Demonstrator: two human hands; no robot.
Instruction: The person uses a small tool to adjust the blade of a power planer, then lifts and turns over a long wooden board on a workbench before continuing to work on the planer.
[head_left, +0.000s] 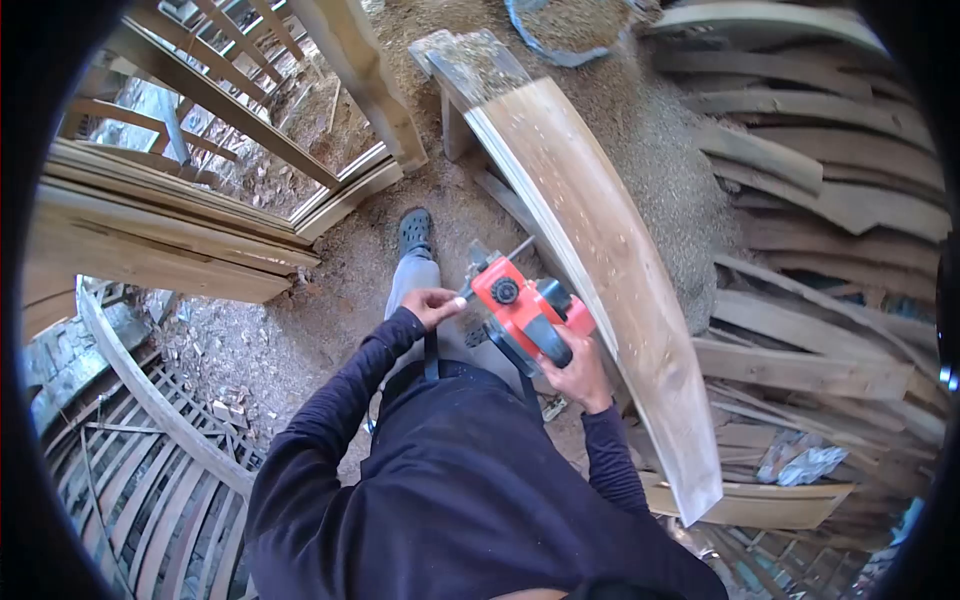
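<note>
A red electric planer (519, 312) with a black knob is held in front of my legs, tilted, beside the long wooden plank (610, 225). My right hand (580, 378) is wrapped round its black rear handle. On the planer's left side, my left hand (432, 306) pinches at its edge near the metal guide (482, 258); the exact part between the fingertips is hard to make out. A thin rod sticks out from the guide toward the plank. The plank has a curved outline, a grooved left edge and loose shavings on its face.
The plank's far end rests on a wooden support (470, 65). Stacked curved boards (810, 240) fill the right side. A slatted wooden frame (380, 90) stands at the upper left, with curved slats (150, 480) below. Sawdust covers the floor (345, 285). A round sawdust-filled container (570, 50) sits ahead.
</note>
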